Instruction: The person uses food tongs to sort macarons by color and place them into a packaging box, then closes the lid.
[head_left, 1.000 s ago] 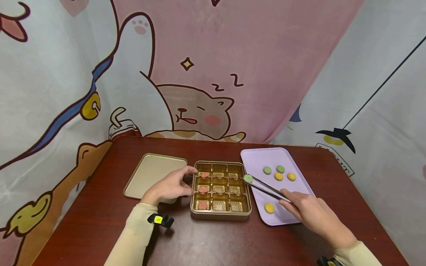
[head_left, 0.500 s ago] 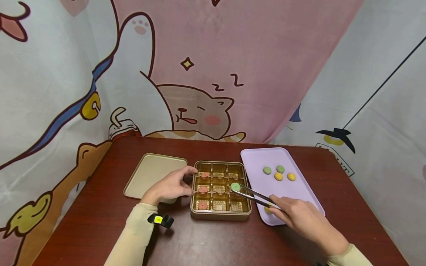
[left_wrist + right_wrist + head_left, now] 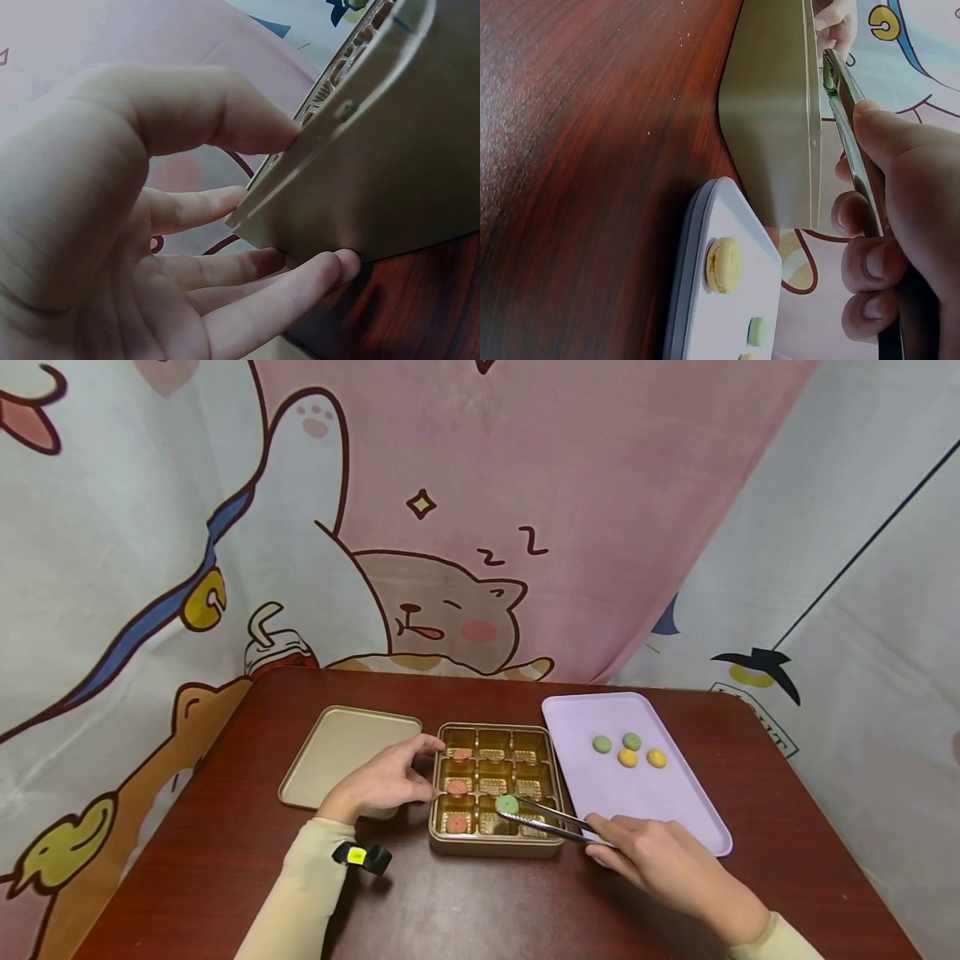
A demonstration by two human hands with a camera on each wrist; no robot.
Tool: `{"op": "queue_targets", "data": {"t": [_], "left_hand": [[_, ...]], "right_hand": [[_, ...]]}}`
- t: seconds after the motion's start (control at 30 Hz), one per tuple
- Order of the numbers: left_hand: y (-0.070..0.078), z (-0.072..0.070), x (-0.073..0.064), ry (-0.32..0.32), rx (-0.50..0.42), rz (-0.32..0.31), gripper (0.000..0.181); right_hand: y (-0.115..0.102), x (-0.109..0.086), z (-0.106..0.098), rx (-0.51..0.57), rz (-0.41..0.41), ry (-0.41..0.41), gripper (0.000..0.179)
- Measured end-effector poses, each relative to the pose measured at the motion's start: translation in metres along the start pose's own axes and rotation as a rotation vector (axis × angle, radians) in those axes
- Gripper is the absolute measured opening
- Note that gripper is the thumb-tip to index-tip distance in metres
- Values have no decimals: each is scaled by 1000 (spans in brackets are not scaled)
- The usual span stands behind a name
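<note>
Though aslant lengthwise, tongs (image 3: 543, 827) (leftward-pointing)

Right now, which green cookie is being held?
The green cookie over the gold box, pinched in the tongs; the other two green ones lie on the purple tray.

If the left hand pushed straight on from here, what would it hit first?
The box, almost at once: its side lies right before the left hand, whose fingertips seem to touch it, though depth leaves contact uncertain.
</note>
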State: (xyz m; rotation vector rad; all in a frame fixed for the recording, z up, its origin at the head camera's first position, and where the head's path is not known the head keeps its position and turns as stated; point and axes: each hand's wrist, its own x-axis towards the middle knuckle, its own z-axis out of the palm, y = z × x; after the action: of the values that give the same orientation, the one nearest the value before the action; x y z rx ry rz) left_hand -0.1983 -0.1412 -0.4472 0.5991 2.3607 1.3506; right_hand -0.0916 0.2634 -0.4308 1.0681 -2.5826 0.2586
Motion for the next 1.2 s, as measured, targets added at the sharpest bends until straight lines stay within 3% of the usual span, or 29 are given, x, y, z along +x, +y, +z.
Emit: {"op": "queue_targets", "data": {"t": [0.87, 1.2], "left_hand": [[-2, 0, -1, 6, 7, 25, 70], [-1, 1, -1, -1, -32, 29, 69]], "right_hand": [[0, 1, 1, -26, 0, 5, 39], [3, 3, -4, -49, 3, 76, 35]]}}
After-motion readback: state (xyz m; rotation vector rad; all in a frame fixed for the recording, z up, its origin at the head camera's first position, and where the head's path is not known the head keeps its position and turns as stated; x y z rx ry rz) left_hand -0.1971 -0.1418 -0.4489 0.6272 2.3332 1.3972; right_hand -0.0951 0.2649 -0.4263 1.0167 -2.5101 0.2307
